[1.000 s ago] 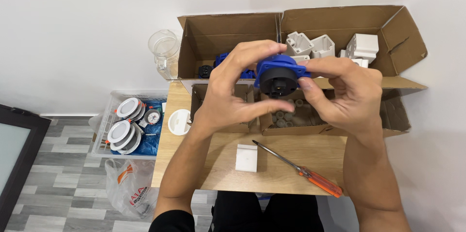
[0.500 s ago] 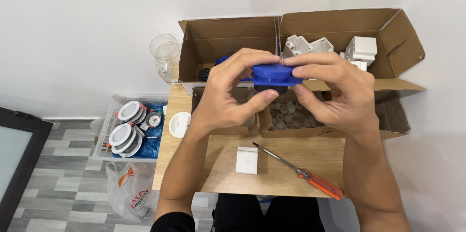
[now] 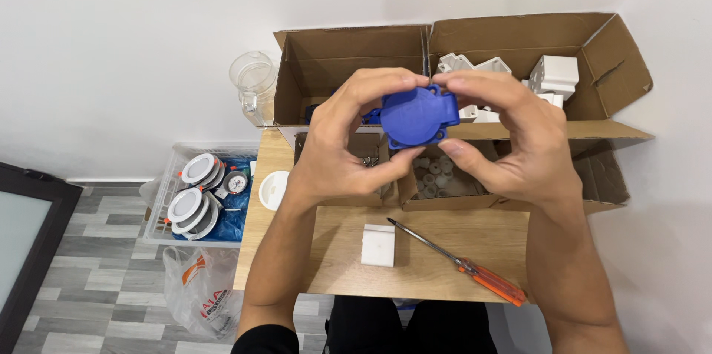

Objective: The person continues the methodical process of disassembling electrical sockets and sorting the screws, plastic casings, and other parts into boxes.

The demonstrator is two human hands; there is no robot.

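Both my hands hold a blue plastic socket piece [image 3: 415, 117] up over the small wooden table [image 3: 437, 250]. My left hand [image 3: 348, 139] grips its left side, fingers over the top and thumb beneath. My right hand [image 3: 504, 139] grips its right side the same way. The piece shows its flat rounded blue face with small lugs at the corners. Below the hands, a white square block [image 3: 378, 244] and a screwdriver with an orange handle [image 3: 467, 265] lie on the table.
Two open cardboard boxes stand at the back: the left box [image 3: 334, 65] holds blue parts, the right box [image 3: 564, 50] white ones. Smaller boxes [image 3: 445, 183] of small parts sit under my hands. A clear jar [image 3: 256, 87], a white lid [image 3: 273, 189], a floor crate of round lamps [image 3: 196, 194] and a plastic bag [image 3: 200, 287] are at left.
The blue piece has been turned in my hands: its dark round opening faced me, then its edge, and now its flat blue face shows. Both hands kept their grip.
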